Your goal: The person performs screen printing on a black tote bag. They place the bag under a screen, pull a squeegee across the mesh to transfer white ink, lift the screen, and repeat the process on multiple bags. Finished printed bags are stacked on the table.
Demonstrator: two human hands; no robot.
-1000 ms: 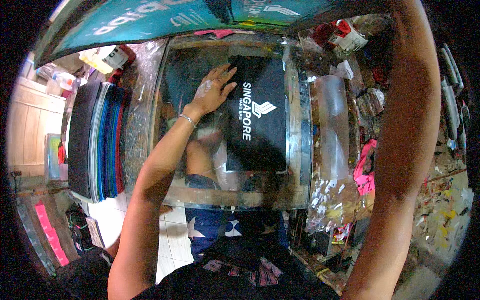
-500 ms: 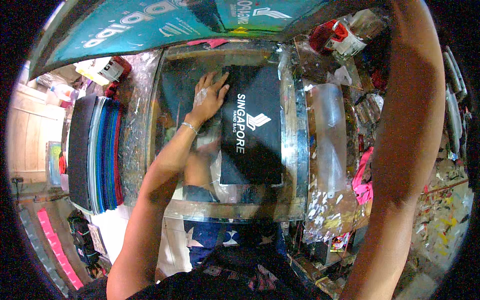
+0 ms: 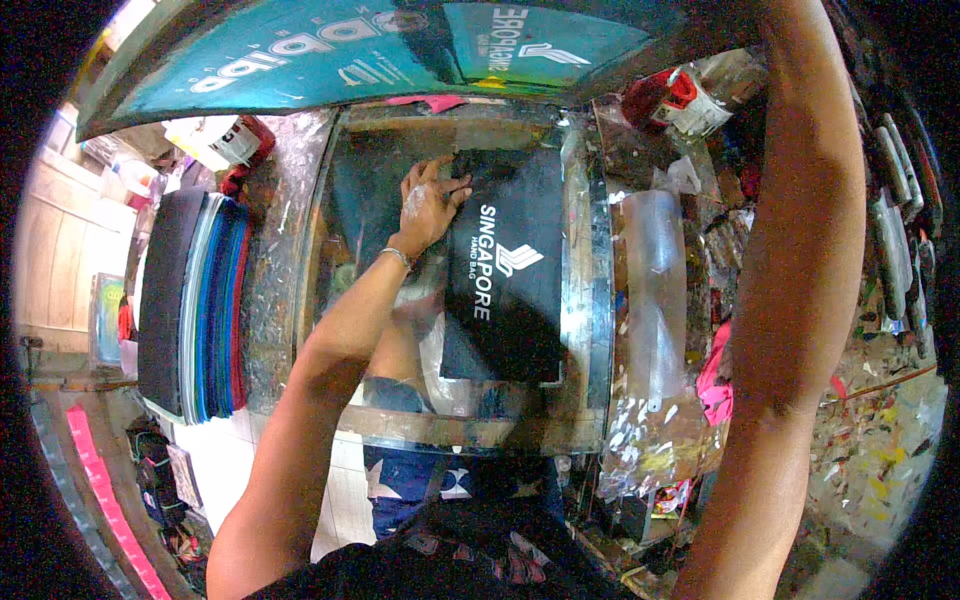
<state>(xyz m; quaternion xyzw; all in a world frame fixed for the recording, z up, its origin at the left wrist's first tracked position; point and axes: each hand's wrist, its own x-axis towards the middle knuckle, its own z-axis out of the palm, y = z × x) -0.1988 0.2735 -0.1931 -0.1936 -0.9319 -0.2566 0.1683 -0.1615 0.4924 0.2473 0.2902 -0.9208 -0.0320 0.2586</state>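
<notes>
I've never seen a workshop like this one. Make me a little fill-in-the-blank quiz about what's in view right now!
1. The left hand, with a bracelet on its wrist, is by the edge of a sheet whose colour is ____.
2. The printed design on that sheet is coloured ____.
3. The stack of coloured sheets stands to the ____ of the glass tabletop.
4. Of the person's two hands, the one out of view is the ____ hand.

Missing words: black; white; left; right.

Finding sheet (image 3: 505, 270) on glass tabletop (image 3: 352, 180), screen (image 3: 340, 60) beyond.
Seeing stack (image 3: 195, 305) left of tabletop, plastic strip (image 3: 655, 290) right, tubs (image 3: 690, 105) behind both.
</notes>
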